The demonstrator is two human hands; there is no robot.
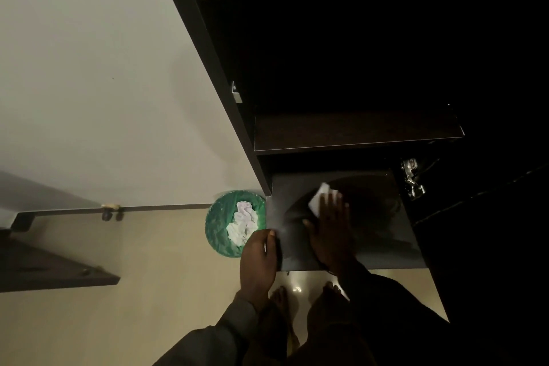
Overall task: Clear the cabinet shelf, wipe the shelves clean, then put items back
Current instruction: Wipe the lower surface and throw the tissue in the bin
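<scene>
The right hand [328, 226] is pressing flat fingers on a white cloth [319, 197] poking out farther along the bottom shelf [371, 217], while the left hand [258, 258] is gripping the shelf's near-left edge.

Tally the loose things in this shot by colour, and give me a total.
White: 2, the folded white wipe under the right hand on the bottom dark shelf, and the crumpled white paper clump
Green: 1, the round green waste bin
Total: 3

cloth [319, 197] under my right hand: white
shelf [371, 217], lower right: glossy black with pale smears
cabinet frame [208, 47]: dark brown (nearly black inside)
bin [221, 227], lower centre: green, holding white crumpled paper [242, 224]
wall [89, 68], upper left: cream
</scene>
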